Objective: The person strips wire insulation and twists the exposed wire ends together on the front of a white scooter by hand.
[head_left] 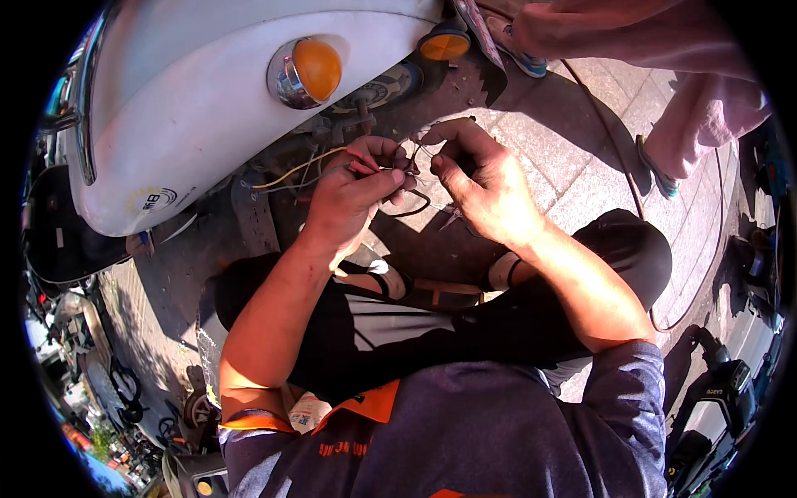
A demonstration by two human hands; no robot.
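My left hand (353, 189) is closed in a pinch on several thin electrical wires, with red sleeves (363, 162) showing between its fingers. From these a yellow wire (290, 173) runs left, below the white vehicle body (191, 108). Facing it, my right hand (486, 178) has thumb and forefinger curled close together around a thin wire whose exact end is hard to make out. Between and below the fingertips hangs a short black wire (413, 207), bent in a curve. Both hands are near each other, above the paving and in front of my knees.
Amber lamps (317, 70) (444, 46) stick out from the vehicle body, with a wheel (374, 90) beneath. A person in pink clothing (706, 116) stands at the upper right. A hose (599, 116) crosses the paving. A black power tool (724, 386) lies at the lower right.
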